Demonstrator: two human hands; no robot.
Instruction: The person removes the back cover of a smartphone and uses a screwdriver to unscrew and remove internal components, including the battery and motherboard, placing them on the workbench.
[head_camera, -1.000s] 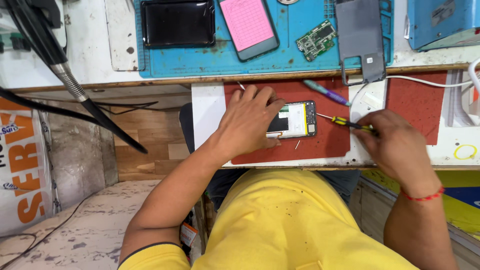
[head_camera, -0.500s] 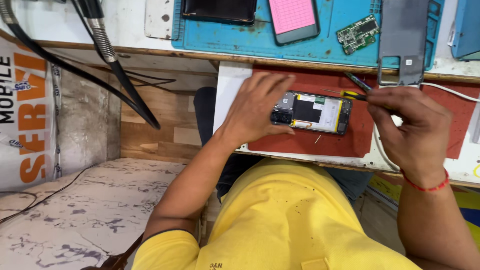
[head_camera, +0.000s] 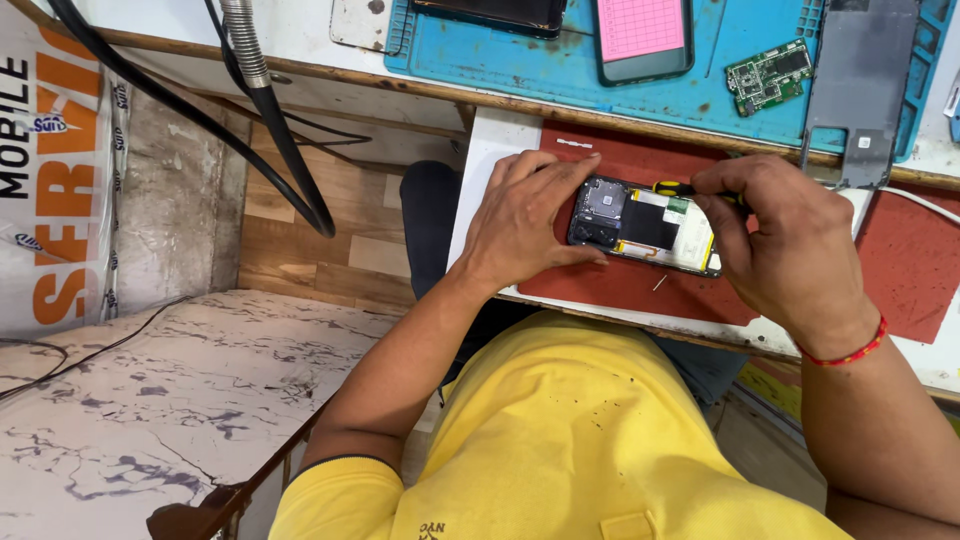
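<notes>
An opened phone (head_camera: 645, 225) with its back removed lies on a red mat (head_camera: 620, 285), showing its dark board and white inner parts. My left hand (head_camera: 525, 220) grips the phone's left end, fingers curled over its top and bottom edges. My right hand (head_camera: 785, 245) pinches a small screwdriver with a yellow and black handle (head_camera: 680, 188), its tip over the phone's upper edge. A red thread band circles my right wrist.
Behind the red mat lies a blue work mat (head_camera: 560, 62) holding a pink-backed phone (head_camera: 643, 32), a green circuit board (head_camera: 768, 74), a grey phone frame (head_camera: 862, 80) and a dark screen (head_camera: 495, 12). Black cables (head_camera: 270, 120) hang at left. A tiny screw (head_camera: 660, 283) rests on the mat.
My right hand has brought the screwdriver from right of the phone onto its upper edge. My left hand has shifted to the phone's left end. The camera has shifted.
</notes>
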